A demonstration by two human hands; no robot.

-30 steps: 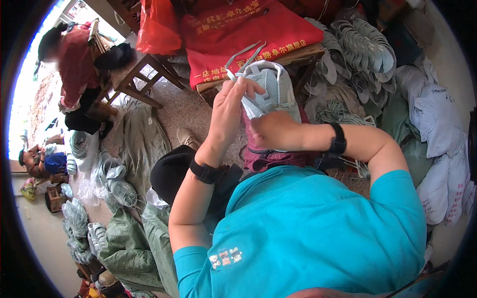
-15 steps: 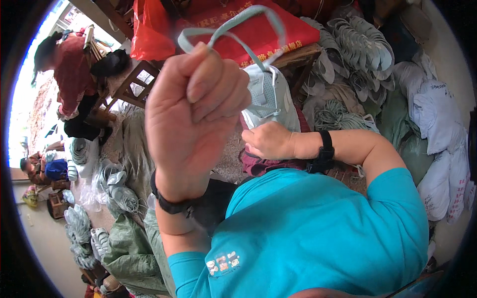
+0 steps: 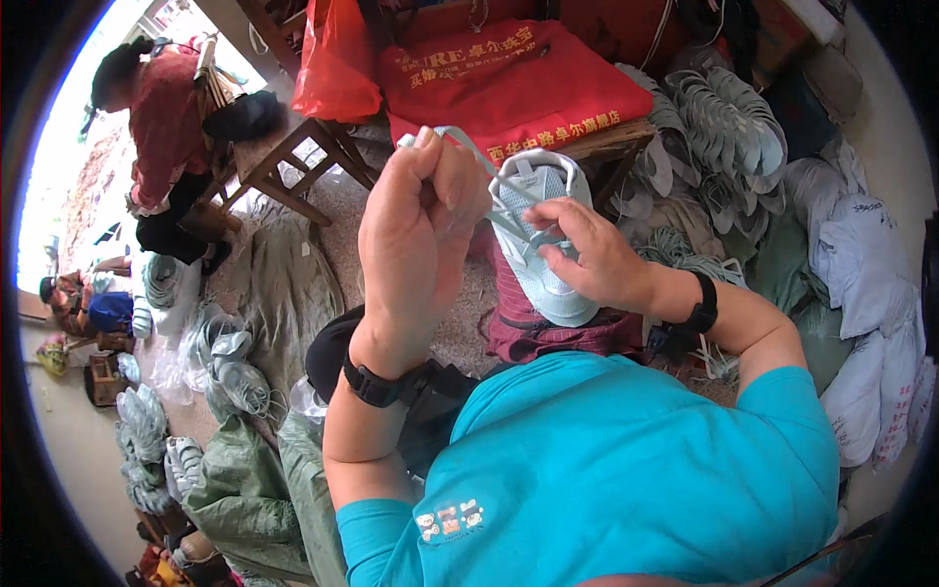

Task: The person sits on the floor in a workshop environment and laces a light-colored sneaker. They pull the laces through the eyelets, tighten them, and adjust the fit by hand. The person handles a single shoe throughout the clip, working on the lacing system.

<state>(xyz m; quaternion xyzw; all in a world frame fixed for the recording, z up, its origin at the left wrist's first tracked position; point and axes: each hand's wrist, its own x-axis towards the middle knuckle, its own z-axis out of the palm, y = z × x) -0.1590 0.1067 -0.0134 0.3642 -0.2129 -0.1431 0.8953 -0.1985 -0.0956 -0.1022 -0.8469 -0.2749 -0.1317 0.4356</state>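
Observation:
A pale mint sneaker (image 3: 560, 295) rests on my lap, its toe toward me and its opening away from me. Its light green shoelace (image 3: 513, 227) is threaded through part of the front. My left hand (image 3: 416, 235) is raised to the left of the shoe, closed around the lace, which loops over the fingers and runs taut down to the shoe. Over the shoe's tongue, my right hand (image 3: 599, 256) bends its thumb and forefinger onto the lace near the eyelets; its other fingers are partly hidden.
A wooden stool with a red bag (image 3: 518, 88) stands ahead. Bundles of grey-green shoe parts (image 3: 729, 122) and white sacks (image 3: 866, 245) lie at right. Green sacks (image 3: 245, 479) lie at left. Beyond a wooden chair (image 3: 284, 161), another person (image 3: 166, 127) sits bent over.
My left hand has drawn back from the camera and lowered, still gripping the lace. My right hand has moved from the shoe's toe up onto the laces. More of the shoe shows.

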